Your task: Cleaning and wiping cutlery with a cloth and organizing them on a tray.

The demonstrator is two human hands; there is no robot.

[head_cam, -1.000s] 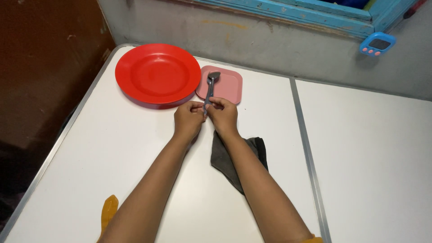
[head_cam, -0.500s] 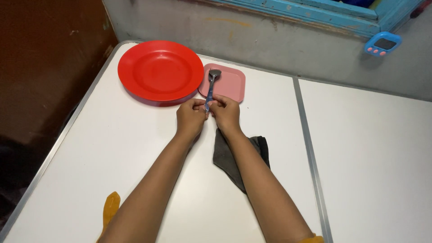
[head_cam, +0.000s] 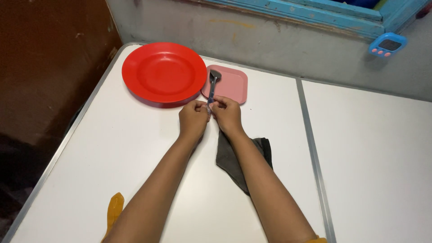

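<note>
My left hand (head_cam: 193,119) and my right hand (head_cam: 227,114) meet at the handle end of a dark metal spoon (head_cam: 213,83); both pinch it between thumb and fingers. The spoon's bowl points away from me and lies over a small pink square plate (head_cam: 234,85). A large round red plate (head_cam: 164,72) stands just left of the pink one, touching or slightly overlapping it. Under my right forearm lies a dark grey cloth (head_cam: 234,162), partly hidden by the arm.
The hands work on a white table (head_cam: 90,162) with a metal seam (head_cam: 312,157) running front to back on the right. A yellow cloth strip (head_cam: 114,211) lies near the front left. A blue timer (head_cam: 388,45) hangs on the grey wall behind.
Both hands stay closed on the spoon's handle, with only slight finger movement. The view has shifted a little; the plates and cloth have not moved.
</note>
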